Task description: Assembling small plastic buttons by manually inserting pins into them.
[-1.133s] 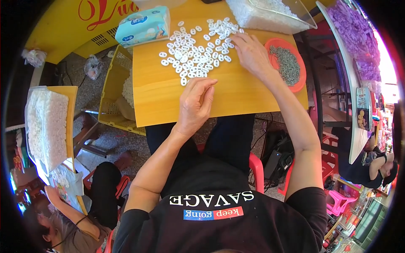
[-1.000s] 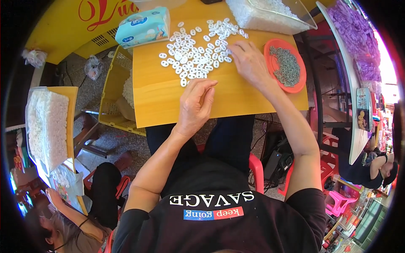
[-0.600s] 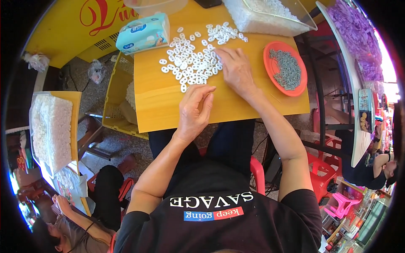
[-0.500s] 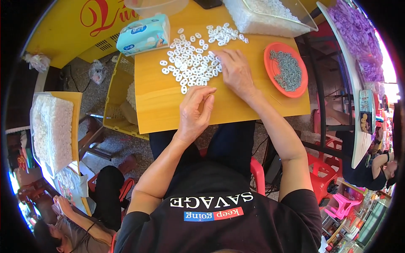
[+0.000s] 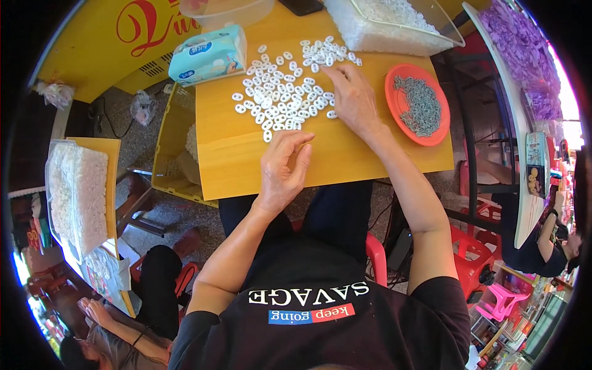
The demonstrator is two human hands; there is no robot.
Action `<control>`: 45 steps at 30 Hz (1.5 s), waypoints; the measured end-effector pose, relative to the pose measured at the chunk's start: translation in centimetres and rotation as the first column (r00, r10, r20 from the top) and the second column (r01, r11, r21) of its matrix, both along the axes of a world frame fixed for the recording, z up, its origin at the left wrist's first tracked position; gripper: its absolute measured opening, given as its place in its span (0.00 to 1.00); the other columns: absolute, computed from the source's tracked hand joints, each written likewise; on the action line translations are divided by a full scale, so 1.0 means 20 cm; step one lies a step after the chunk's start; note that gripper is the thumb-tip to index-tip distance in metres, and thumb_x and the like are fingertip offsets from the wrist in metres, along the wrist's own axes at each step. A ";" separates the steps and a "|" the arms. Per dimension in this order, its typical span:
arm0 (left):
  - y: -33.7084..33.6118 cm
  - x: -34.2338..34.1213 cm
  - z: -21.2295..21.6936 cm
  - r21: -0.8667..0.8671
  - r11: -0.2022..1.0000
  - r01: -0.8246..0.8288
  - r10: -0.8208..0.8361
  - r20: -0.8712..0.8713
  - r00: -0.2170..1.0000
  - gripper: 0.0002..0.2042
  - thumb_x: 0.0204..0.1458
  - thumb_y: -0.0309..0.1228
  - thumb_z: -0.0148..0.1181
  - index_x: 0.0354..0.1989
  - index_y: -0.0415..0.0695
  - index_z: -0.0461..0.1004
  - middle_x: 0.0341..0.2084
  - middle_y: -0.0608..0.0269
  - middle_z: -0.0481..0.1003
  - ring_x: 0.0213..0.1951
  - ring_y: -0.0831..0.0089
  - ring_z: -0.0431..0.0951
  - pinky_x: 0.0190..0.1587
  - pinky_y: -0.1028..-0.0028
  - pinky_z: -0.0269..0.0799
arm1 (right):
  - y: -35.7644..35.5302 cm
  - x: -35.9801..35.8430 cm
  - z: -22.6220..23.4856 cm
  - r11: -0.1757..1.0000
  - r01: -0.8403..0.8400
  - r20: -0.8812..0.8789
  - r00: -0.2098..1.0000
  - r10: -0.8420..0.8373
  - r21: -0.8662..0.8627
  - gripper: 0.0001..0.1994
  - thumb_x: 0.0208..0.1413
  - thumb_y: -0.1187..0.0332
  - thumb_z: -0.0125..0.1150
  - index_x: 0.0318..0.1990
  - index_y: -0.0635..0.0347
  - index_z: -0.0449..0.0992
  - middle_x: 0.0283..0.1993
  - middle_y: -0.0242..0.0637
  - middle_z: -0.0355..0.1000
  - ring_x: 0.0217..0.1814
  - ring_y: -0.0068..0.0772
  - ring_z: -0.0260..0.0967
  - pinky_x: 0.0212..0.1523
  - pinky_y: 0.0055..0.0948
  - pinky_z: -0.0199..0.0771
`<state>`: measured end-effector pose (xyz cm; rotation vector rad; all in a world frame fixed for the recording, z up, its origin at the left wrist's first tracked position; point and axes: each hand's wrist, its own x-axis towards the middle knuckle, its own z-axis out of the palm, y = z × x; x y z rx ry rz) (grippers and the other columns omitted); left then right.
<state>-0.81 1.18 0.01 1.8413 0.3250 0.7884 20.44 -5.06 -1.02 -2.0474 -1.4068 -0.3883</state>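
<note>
Many small white oval plastic pieces (image 5: 280,95), each with two dark dots or holes, lie spread on the yellow-brown table (image 5: 234,163). A smaller group of the same pieces (image 5: 325,50) lies at the far side. My right hand (image 5: 356,102) is over the table with its fingers stretched toward the pieces between the two groups, fingertips at the lower edge of the far group. My left hand (image 5: 285,165) stays at the near edge of the larger group, fingers curled in toward the thumb. What it holds, if anything, is hidden.
On the right sits a red-orange plate (image 5: 445,123) of small grey metal parts (image 5: 419,105). Behind stand a clear bin of white pieces (image 5: 388,34) and a tissue pack (image 5: 208,55). A yellow crate (image 5: 161,166) borders the table's left. A co-worker's hands (image 5: 97,313) show lower left.
My right hand has moved away from me and slightly right, toward the far group. A few white pieces now lie farther right, beside it. My left hand has hardly moved.
</note>
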 end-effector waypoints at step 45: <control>0.31 0.06 -0.05 0.599 0.800 -0.032 0.216 -0.238 0.947 0.49 0.36 0.51 0.72 0.66 0.42 0.55 0.64 0.36 0.54 0.66 0.38 0.51 0.67 0.49 0.48 | 0.19 -0.39 0.00 0.946 0.025 -0.468 0.873 0.137 0.325 0.19 0.63 0.59 0.54 0.53 0.66 0.71 0.50 0.51 0.72 0.54 0.48 0.69 0.54 0.38 0.68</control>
